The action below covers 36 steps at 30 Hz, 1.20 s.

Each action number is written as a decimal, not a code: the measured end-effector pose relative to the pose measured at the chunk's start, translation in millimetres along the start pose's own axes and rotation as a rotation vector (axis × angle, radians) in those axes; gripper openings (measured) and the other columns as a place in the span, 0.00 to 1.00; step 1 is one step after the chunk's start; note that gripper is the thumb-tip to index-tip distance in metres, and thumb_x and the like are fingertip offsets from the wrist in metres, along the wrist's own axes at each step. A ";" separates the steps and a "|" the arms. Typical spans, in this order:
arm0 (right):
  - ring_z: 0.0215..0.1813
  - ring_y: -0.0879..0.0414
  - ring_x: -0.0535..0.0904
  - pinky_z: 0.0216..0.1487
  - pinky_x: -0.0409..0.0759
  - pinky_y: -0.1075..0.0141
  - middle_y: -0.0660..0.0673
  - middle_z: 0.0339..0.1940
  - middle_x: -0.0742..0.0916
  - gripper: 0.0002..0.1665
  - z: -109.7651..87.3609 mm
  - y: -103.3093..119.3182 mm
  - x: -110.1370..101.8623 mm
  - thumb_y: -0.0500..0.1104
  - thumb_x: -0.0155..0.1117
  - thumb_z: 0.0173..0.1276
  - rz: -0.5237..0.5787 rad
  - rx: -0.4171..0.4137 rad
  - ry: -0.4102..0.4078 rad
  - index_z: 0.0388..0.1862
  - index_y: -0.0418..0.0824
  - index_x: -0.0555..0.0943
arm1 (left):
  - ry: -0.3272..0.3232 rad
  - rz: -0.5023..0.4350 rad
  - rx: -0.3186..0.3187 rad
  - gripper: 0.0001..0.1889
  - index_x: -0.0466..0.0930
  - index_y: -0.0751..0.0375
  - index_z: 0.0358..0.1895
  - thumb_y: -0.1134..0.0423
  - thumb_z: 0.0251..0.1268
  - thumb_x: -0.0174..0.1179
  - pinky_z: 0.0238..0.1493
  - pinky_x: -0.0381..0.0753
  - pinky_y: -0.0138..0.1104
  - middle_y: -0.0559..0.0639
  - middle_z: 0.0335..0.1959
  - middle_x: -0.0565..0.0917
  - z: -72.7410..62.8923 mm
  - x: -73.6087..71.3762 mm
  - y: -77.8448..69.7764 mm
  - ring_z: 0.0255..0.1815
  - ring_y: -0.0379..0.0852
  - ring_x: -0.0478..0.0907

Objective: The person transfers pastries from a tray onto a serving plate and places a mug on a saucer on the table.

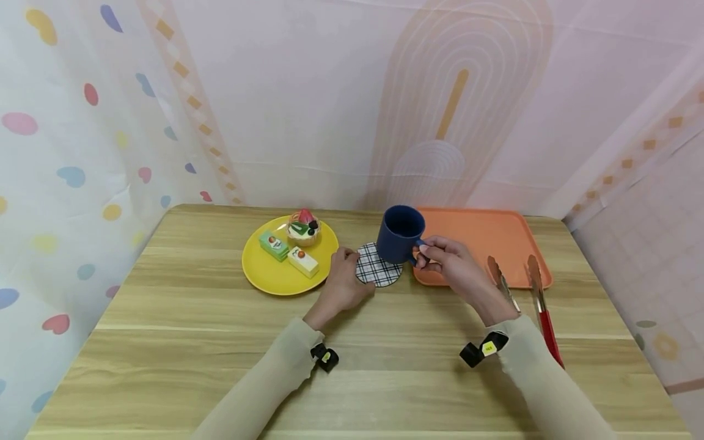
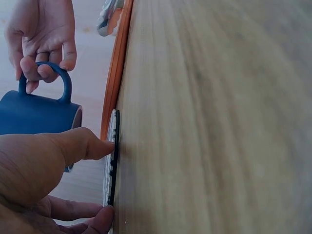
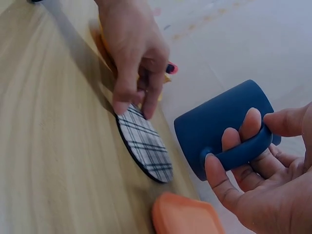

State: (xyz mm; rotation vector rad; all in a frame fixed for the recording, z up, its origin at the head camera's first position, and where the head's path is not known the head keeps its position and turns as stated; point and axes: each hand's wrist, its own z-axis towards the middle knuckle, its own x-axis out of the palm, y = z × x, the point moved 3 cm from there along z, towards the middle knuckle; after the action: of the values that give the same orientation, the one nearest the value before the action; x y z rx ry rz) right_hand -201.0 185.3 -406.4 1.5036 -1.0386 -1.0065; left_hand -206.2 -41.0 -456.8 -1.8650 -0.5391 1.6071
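Note:
A round plaid coaster (image 1: pixel 381 269) lies at the table's middle, black-edged in the right wrist view. My left hand (image 1: pixel 345 282) pinches its left side between thumb and fingers, as the right wrist view shows. Above the coaster's right part, a dark blue mug (image 1: pixel 393 243) is held up off the table. My right hand (image 1: pixel 455 267) grips the mug by its handle (image 3: pixel 246 150), fingers curled through the loop. In the head view the mug stands roughly upright, and its inside looks dark. Whether the coaster lies fully flat I cannot tell.
Left of the coaster is a yellow plate (image 1: pixel 258 275) with a fruit tart (image 1: pixel 303 228), a green cake slice (image 1: pixel 274 245) and a cream cake slice (image 1: pixel 303 261). An orange tray (image 1: pixel 467 229) sits to the right, with red-handled tongs (image 1: pixel 546 318) resting over its front edge.

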 end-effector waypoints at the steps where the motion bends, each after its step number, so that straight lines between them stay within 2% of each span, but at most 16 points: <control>1: 0.45 0.55 0.80 0.57 0.86 0.57 0.46 0.37 0.81 0.17 0.2 -0.8 2.4 0.42 0.50 0.84 0.000 0.001 -0.001 0.54 0.26 0.73 | -0.003 0.000 0.004 0.36 0.72 0.73 0.68 0.59 0.58 0.74 0.72 0.76 0.48 0.61 0.66 0.67 -0.1 0.1 0.3 0.67 0.57 0.64; 3: 0.45 0.54 0.80 0.57 0.86 0.58 0.46 0.37 0.82 0.17 0.2 -1.8 7.1 0.42 0.50 0.84 -0.008 0.002 -0.005 0.54 0.27 0.74 | -0.006 0.002 0.002 0.37 0.72 0.72 0.68 0.59 0.58 0.74 0.72 0.76 0.47 0.61 0.66 0.67 -0.3 0.4 0.6 0.68 0.57 0.64; 5: 0.46 0.51 0.81 0.59 0.86 0.55 0.47 0.36 0.82 0.16 -0.4 -2.2 12.2 0.43 0.51 0.83 -0.022 0.001 -0.017 0.52 0.29 0.75 | -0.006 0.007 0.002 0.37 0.72 0.73 0.69 0.59 0.58 0.75 0.72 0.76 0.47 0.61 0.67 0.67 0.0 1.0 0.7 0.68 0.57 0.64; 10: 0.46 0.49 0.80 0.59 0.84 0.50 0.47 0.36 0.83 0.14 -2.3 -4.8 25.1 0.43 0.52 0.83 -0.057 0.005 -0.048 0.50 0.32 0.77 | -0.007 0.019 0.005 0.38 0.71 0.74 0.69 0.59 0.57 0.75 0.73 0.76 0.47 0.62 0.67 0.67 0.7 1.6 0.1 0.68 0.58 0.64; 15: 0.42 0.55 0.81 0.51 0.85 0.58 0.49 0.34 0.85 0.16 -1.3 -10.4 34.3 0.42 0.53 0.82 -0.085 -0.003 -0.074 0.52 0.29 0.78 | -0.015 0.010 0.019 0.38 0.72 0.74 0.68 0.59 0.56 0.75 0.71 0.76 0.47 0.62 0.66 0.68 0.6 1.3 -0.5 0.68 0.58 0.64; 18: 0.41 0.57 0.81 0.49 0.83 0.59 0.49 0.32 0.86 0.16 -0.9 -14.1 38.9 0.43 0.55 0.81 -0.085 0.004 -0.096 0.52 0.30 0.80 | -0.021 0.003 0.024 0.37 0.73 0.74 0.66 0.60 0.56 0.76 0.70 0.77 0.48 0.62 0.65 0.69 -0.1 1.4 -0.4 0.66 0.58 0.65; 24: 0.44 0.49 0.81 0.54 0.84 0.51 0.45 0.34 0.86 0.16 -2.7 -23.2 45.4 0.43 0.55 0.81 -0.047 0.014 -0.107 0.51 0.30 0.79 | -0.034 -0.004 0.051 0.36 0.74 0.75 0.65 0.61 0.54 0.77 0.68 0.76 0.48 0.63 0.62 0.69 -1.6 2.9 -1.3 0.64 0.59 0.65; 29: 0.46 0.42 0.80 0.53 0.84 0.54 0.43 0.33 0.86 0.16 -3.9 -25.5 48.6 0.44 0.55 0.81 -0.071 0.013 -0.129 0.50 0.31 0.80 | -0.039 -0.005 0.059 0.36 0.75 0.75 0.64 0.62 0.53 0.77 0.68 0.76 0.48 0.63 0.61 0.70 -1.8 2.8 -2.3 0.64 0.59 0.66; 36: 0.46 0.42 0.81 0.54 0.84 0.53 0.43 0.34 0.87 0.15 -3.3 -27.2 48.1 0.45 0.55 0.81 -0.085 0.012 -0.132 0.49 0.33 0.80 | -0.034 -0.002 0.053 0.35 0.75 0.74 0.63 0.61 0.53 0.77 0.68 0.76 0.49 0.63 0.62 0.70 -1.8 2.7 -3.5 0.64 0.59 0.66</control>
State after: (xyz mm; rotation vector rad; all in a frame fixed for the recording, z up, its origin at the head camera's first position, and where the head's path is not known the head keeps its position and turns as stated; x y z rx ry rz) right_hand -181.1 143.6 -436.9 1.5179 -1.0817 -1.1740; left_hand -203.7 -37.0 -456.2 -1.8009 -0.5078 1.6389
